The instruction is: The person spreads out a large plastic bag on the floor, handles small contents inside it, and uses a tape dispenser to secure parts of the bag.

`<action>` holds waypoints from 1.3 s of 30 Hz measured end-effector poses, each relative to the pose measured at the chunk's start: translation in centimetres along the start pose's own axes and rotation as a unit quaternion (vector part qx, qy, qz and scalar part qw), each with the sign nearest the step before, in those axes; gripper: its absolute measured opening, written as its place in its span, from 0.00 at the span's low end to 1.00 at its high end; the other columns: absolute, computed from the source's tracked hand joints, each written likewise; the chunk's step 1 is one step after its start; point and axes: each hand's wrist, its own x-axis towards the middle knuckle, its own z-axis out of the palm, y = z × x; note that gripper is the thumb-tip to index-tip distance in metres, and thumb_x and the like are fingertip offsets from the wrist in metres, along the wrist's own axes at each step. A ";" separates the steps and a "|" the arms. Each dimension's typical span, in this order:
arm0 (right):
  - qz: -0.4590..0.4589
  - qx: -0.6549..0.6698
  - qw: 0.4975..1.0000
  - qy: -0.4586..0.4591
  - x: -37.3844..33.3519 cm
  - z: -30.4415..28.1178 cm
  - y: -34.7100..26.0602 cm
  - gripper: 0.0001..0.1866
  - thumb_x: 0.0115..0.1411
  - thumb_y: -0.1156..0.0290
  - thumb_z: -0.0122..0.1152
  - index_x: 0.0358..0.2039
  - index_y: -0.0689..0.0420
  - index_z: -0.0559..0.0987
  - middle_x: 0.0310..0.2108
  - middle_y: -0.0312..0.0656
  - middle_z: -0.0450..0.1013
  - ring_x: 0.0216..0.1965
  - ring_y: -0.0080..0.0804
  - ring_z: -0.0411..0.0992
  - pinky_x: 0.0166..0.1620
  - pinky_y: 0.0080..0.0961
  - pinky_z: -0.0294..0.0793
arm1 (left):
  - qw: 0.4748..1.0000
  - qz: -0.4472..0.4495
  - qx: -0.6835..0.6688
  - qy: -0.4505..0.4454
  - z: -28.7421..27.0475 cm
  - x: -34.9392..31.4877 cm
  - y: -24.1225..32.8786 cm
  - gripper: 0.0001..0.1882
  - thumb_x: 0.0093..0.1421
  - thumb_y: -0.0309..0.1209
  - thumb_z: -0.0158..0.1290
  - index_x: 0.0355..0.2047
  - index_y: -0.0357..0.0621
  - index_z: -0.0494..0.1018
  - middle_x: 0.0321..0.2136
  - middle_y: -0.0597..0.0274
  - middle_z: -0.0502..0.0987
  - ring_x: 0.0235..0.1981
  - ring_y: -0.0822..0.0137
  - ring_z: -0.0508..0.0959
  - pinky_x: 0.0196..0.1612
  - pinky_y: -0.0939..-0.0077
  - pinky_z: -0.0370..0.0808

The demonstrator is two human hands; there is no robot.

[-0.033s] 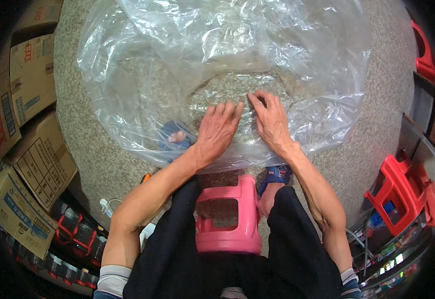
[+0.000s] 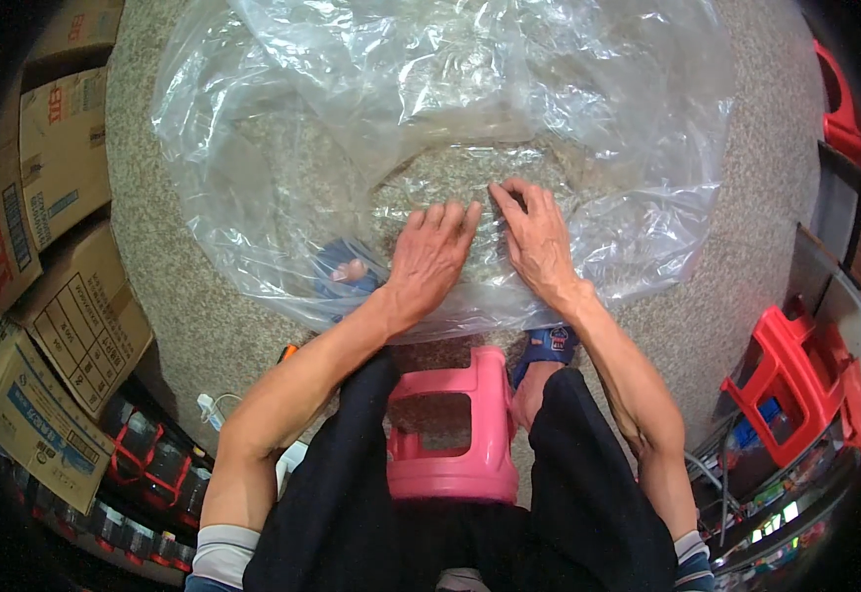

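Observation:
A large sheet of clear plastic film (image 2: 283, 187), wrinkled and shiny, lies spread over the speckled floor in front of me. My left hand (image 2: 430, 252) rests palm down on its near part, fingers side by side and slightly bent, the thumb reaching toward the middle. Close to its right, my right hand (image 2: 537, 237) touches the film too, its fingers curved and the thumb apart from them. Neither hand shows a fold gripped between the fingers, though the fingertips' undersides are hidden. Through the film I see my left foot in a blue slipper (image 2: 337, 268).
Between my legs is a pink plastic stool (image 2: 455, 479). Cardboard boxes (image 2: 66, 158) are stacked along the left, above dark-lidded clear containers (image 2: 154, 459). On the right stand a red plastic stool (image 2: 790, 385) and another red plastic piece (image 2: 842, 109). A white cable (image 2: 215, 405) lies near my left elbow.

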 end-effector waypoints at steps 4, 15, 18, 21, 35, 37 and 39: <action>-0.006 0.002 1.000 0.000 0.1 0.3 0.1 0.30 0.57 0.83 0.58 0.62 0.58 0.75 0.55 0.46 0.70 0.54 0.48 0.69 0.56 0.43 0.70 | 1.000 -0.007 -0.007 -0.007 0.2 -0.2 -0.2 0.34 0.57 0.24 0.52 0.66 0.41 0.65 0.46 0.53 0.68 0.44 0.56 0.70 0.47 0.62 0.67; 0.001 -0.004 1.000 -0.006 0.3 0.4 -0.1 0.33 0.56 0.85 0.58 0.63 0.52 0.75 0.57 0.46 0.69 0.54 0.48 0.69 0.55 0.43 0.70 | 0.999 -0.011 -0.027 0.020 0.7 -0.9 -0.6 0.34 0.57 0.25 0.53 0.66 0.42 0.66 0.52 0.50 0.69 0.48 0.54 0.72 0.50 0.59 0.70; -0.003 -0.004 1.000 0.007 0.9 0.4 0.2 0.29 0.56 0.83 0.60 0.60 0.52 0.77 0.53 0.45 0.71 0.51 0.47 0.70 0.53 0.43 0.72 | 1.000 -0.018 -0.017 -0.007 0.4 -0.9 -0.5 0.33 0.57 0.25 0.54 0.66 0.43 0.66 0.56 0.48 0.68 0.49 0.53 0.72 0.50 0.59 0.71; -0.006 0.032 0.999 0.035 2.3 0.5 0.8 0.20 0.57 0.79 0.63 0.52 0.53 0.81 0.46 0.43 0.72 0.46 0.46 0.72 0.49 0.42 0.73 | 1.000 -0.015 -0.006 -0.003 0.3 -0.9 -0.5 0.33 0.57 0.25 0.53 0.65 0.42 0.67 0.56 0.48 0.68 0.49 0.53 0.72 0.50 0.59 0.71; -0.079 -0.042 0.996 0.005 4.2 0.7 2.2 0.05 0.61 0.74 0.61 0.37 0.57 0.76 0.38 0.45 0.69 0.42 0.47 0.71 0.44 0.43 0.68 | 0.999 -0.017 -0.042 -0.002 0.7 -1.0 -1.1 0.30 0.59 0.26 0.51 0.64 0.44 0.68 0.55 0.50 0.69 0.49 0.53 0.72 0.51 0.60 0.73; -0.075 -0.029 0.997 0.003 4.2 0.7 2.2 0.05 0.61 0.74 0.61 0.37 0.57 0.76 0.39 0.45 0.69 0.42 0.47 0.71 0.45 0.44 0.68 | 0.999 -0.016 -0.043 -0.004 0.7 -1.1 -1.2 0.30 0.59 0.26 0.51 0.64 0.44 0.68 0.55 0.51 0.69 0.49 0.53 0.72 0.51 0.60 0.73; -0.071 -0.017 0.997 0.001 4.2 0.7 2.1 0.05 0.61 0.74 0.60 0.38 0.57 0.76 0.39 0.46 0.69 0.42 0.48 0.71 0.45 0.44 0.68 | 0.999 -0.015 -0.044 -0.006 0.7 -1.1 -1.3 0.30 0.59 0.26 0.51 0.64 0.43 0.68 0.55 0.51 0.69 0.49 0.53 0.72 0.50 0.60 0.73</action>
